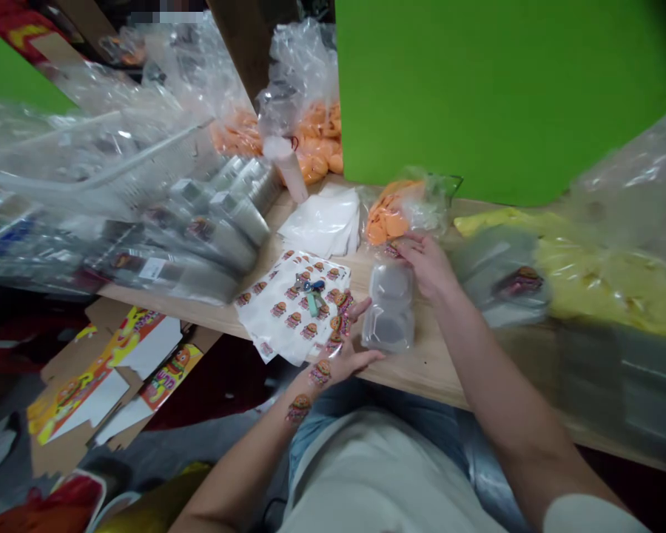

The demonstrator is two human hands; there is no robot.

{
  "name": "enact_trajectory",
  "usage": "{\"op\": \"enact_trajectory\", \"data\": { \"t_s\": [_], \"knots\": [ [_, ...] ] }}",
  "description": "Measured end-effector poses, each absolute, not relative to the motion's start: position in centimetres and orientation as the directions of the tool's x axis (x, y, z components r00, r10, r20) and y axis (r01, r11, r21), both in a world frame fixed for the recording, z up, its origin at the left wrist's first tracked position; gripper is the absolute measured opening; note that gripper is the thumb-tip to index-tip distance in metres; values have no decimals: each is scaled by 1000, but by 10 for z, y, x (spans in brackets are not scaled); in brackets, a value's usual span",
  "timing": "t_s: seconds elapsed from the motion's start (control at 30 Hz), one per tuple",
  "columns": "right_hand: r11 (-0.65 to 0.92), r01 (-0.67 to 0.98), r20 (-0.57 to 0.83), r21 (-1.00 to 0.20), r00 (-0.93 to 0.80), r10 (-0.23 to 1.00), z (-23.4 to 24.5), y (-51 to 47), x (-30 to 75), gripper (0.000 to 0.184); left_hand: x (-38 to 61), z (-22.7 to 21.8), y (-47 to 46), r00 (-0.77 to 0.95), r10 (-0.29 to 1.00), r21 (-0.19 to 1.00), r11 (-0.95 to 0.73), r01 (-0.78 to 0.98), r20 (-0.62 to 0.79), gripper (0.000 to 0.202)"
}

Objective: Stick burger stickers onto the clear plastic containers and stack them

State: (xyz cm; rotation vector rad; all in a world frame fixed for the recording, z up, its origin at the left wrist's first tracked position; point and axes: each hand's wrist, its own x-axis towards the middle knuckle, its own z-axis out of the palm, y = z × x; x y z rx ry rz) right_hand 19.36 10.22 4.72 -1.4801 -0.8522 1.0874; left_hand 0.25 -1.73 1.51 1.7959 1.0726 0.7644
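Our right hand (430, 266) lies on a clear plastic tub (389, 307), grip unclear, our left hand's (338, 363) fingers spread apart beside it, burger stickers (288, 307) at 10 o'clock on the desk (422, 370).

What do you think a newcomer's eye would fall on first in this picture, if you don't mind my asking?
Probably the bright green panel at upper right, then the orange pieces in clear plastic bags at the far edge of the wooden table. Nearer, burger stickers catch the eye, on a sheet mid-table and on the left forearm.
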Motion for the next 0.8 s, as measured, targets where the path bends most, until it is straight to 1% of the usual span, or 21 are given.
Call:
{"op": "enact_trajectory", "data": {
  "t_s": [0.07, 0.13, 0.2, 0.23, 0.3, 0.33, 0.4, 0.47, 0.5, 0.6, 0.63, 0.7, 0.77, 0.8],
  "knots": [
    [-143, -66, -157, -988, 334, 930, 45, 85, 190, 37, -4, 7, -28, 443, 894, 908, -237, 345, 65, 82],
    [-49, -56, -66, -997, 360, 931, 52, 61, 190, 38, -12, 8, -36, 427, 902, 918, -223, 329, 66, 83],
    [26, -12, 19, -1000, 372, 928, 65, 34, 193, 39, -17, 17, -38, 366, 927, 939, -194, 283, 81, 82],
    [25, 13, 28, -1000, 359, 933, 71, 20, 195, 40, -18, 24, -37, 320, 943, 955, -175, 238, 93, 78],
    [-33, 46, -19, -998, 285, 958, 83, -6, 196, 40, -14, 42, -32, 255, 963, 987, -118, 108, 88, 68],
    [-68, 59, -52, -996, 234, 971, 86, -18, 195, 39, -10, 52, -29, 247, 967, 996, -79, 32, 69, 63],
    [-106, 100, -92, -989, 133, 987, 89, -37, 191, 39, 2, 68, -24, 294, 956, 997, 36, -75, -13, 49],
    [-94, 178, -81, -980, 78, 994, 87, -49, 187, 40, 13, 78, -23, 333, 937, 984, 148, -102, -106, 29],
    [-83, 227, -69, -970, 68, 995, 86, -53, 185, 41, 18, 81, -25, 338, 930, 977, 188, -102, -144, 26],
    [-38, 370, -17, -928, 59, 998, 82, -58, 186, 45, 25, 83, -35, 337, 911, 952, 286, -105, -236, 28],
    [-33, 374, -22, -927, 34, 999, 81, -58, 188, 43, 25, 82, -39, 339, 902, 943, 318, -102, -268, 28],
    [-52, 310, -64, -949, -27, 998, 78, -58, 193, 34, 23, 77, -45, 347, 881, 927, 367, -76, -321, 28],
    [-106, 210, -115, -972, -33, 993, 73, -55, 197, 26, 19, 69, -49, 331, 890, 939, 343, -32, -313, 25],
    [-133, 173, -135, -976, 5, 991, 71, -53, 198, 26, 17, 64, -50, 286, 917, 957, 291, 1, -280, 27]
  ]
}}
